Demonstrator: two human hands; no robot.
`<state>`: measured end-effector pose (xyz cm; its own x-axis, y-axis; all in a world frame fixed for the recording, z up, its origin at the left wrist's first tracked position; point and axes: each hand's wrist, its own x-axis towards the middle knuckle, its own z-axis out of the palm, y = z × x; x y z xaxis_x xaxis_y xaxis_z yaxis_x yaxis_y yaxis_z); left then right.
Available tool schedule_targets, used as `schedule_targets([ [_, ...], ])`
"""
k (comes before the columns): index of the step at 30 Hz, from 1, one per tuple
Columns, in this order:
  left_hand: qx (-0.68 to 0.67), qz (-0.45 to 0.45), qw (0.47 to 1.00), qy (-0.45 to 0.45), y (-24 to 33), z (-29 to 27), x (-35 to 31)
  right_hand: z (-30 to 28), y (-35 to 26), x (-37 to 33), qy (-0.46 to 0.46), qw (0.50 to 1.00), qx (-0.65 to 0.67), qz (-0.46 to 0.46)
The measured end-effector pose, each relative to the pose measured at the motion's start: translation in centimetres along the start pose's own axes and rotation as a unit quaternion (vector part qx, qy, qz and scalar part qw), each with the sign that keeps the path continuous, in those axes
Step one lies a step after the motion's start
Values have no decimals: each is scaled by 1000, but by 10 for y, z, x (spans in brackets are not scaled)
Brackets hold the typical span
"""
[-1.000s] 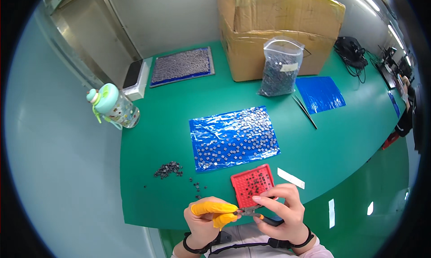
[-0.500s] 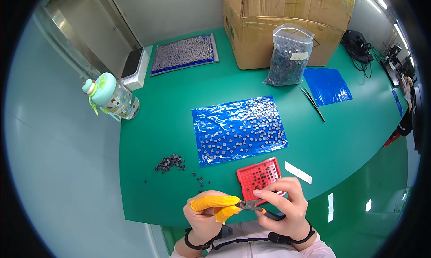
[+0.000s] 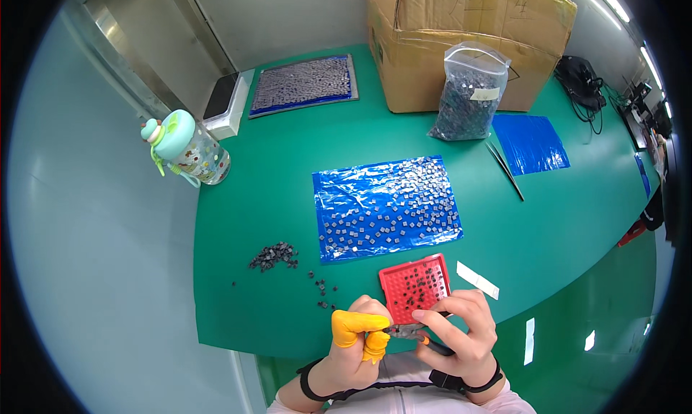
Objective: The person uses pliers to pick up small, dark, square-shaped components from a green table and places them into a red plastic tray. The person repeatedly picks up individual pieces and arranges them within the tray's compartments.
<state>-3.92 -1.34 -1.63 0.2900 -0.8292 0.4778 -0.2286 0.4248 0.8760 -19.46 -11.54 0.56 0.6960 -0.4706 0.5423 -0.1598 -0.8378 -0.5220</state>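
Yellow finger cots cover the thumb and forefinger of my left hand [image 3: 355, 349], which are pinched together near the jaws of a pair of pliers [image 3: 408, 332]. What they pinch is too small and covered to make out. My right hand [image 3: 468, 340] is closed around the pliers, whose handles are dark with a bit of orange. Just beyond both hands lies a red perforated tray [image 3: 393, 287] with many small dark pieces in its right part. To the left of my hands sits a heap of small dark pieces [image 3: 274, 256], with a few loose ones [image 3: 321, 284] between.
Small square parts cover much of a blue sheet [image 3: 339, 190] mid-table. Behind stand a cardboard box [image 3: 404, 68], a zip bag of dark parts [image 3: 465, 107] and a filled tray [image 3: 303, 82]. Tweezers [image 3: 506, 172] lie beside another blue sheet [image 3: 530, 143]; a bottle [image 3: 194, 151] stands left.
My left hand has shifted right and turned more upright, its yellow-covered fingers closing tighter by the plier jaws. My right hand keeps the pliers. The view has tilted slightly.
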Motion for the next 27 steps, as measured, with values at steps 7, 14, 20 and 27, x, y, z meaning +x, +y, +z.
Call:
schedule_targets([
  [7, -32, -34, 998, 52, -4, 16, -6, -3, 5, -4, 12, 1000, -12, -9],
  [14, -75, -104, 990, 67, 0, 10, -17, -2, 2, -4, 13, 999, -28, -33],
  [20, -86, -129, 986, 62, 5, 7, -8, -3, 0, -4, 15, 1000, -3, -10],
  [27, 9, -39, 998, 57, 7, 6, -8, -6, 0, 0, 2, 996, 90, 29],
])
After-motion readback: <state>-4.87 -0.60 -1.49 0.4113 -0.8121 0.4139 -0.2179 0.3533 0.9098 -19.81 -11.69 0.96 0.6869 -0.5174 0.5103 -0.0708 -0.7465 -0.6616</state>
